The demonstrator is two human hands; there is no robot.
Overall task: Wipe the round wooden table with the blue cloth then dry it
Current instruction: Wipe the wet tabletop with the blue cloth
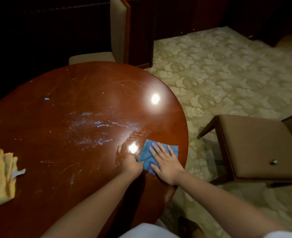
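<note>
The round wooden table (59, 148) fills the left and middle of the view, its glossy top streaked with whitish smears and droplets near the centre. A folded blue cloth (147, 152) lies near the table's right edge. My right hand (165, 163) presses flat on the cloth with straight, spread fingers. My left hand (133, 164) grips the cloth's left edge with curled fingers. A wet, shiny patch shows just left of the cloth.
A folded yellow cloth (0, 177) with a white tag lies on the table's left side. A brown cushioned stool (262, 145) stands to the right on patterned carpet (219, 74). A chair (117, 31) stands behind the table.
</note>
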